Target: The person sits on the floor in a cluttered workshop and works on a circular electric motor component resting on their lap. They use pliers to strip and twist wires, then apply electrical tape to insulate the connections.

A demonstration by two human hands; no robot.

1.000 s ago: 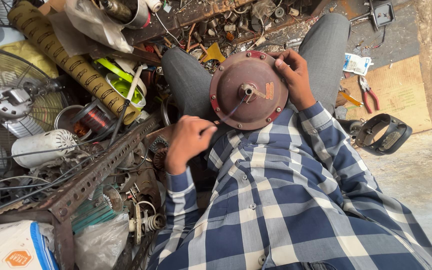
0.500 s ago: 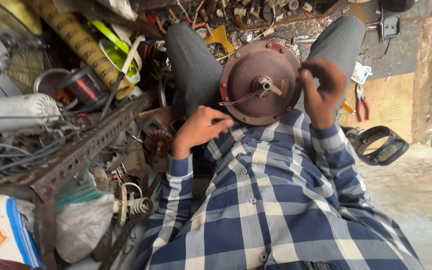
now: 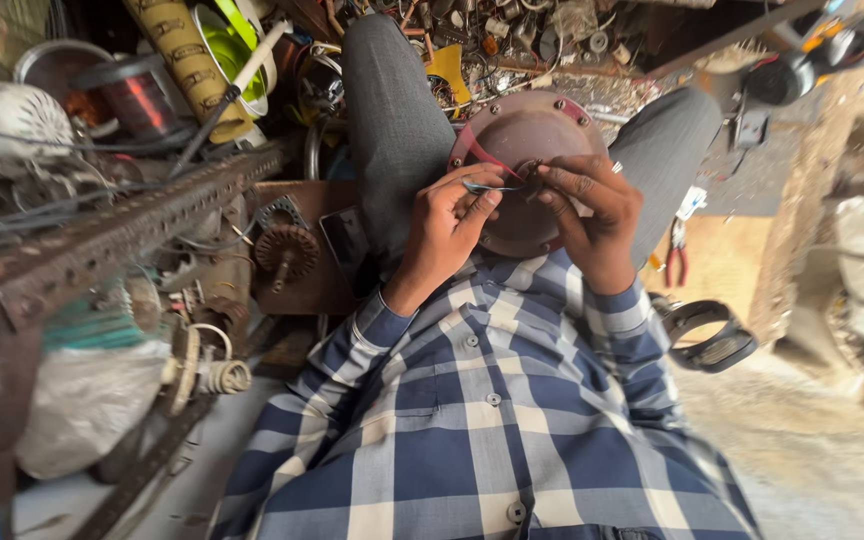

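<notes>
A round reddish-brown motor cover (image 3: 532,140) rests on my lap between my grey-trousered knees, flat face toward me. A red wire (image 3: 484,157) and a thin bluish wire (image 3: 487,186) come out near its centre. My left hand (image 3: 444,230) pinches the bluish wire between thumb and fingers at the cover's left side. My right hand (image 3: 592,215) lies over the cover's lower right, its fingertips closed on the wire ends at the centre. The two hands almost touch. My blue and white checked shirt fills the lower frame.
A rusty perforated angle bar (image 3: 132,225) crosses the left. Around it lie a copper wire spool (image 3: 137,95), a toothed rotor (image 3: 287,250), a white bag (image 3: 92,400) and a dark phone (image 3: 347,240). Red-handled pliers (image 3: 677,262) and a black ring (image 3: 707,335) lie at right.
My left hand rose from my shirt to the cover and took the wire. My right hand moved from the cover's rim to its centre. The view swung left and closer.
</notes>
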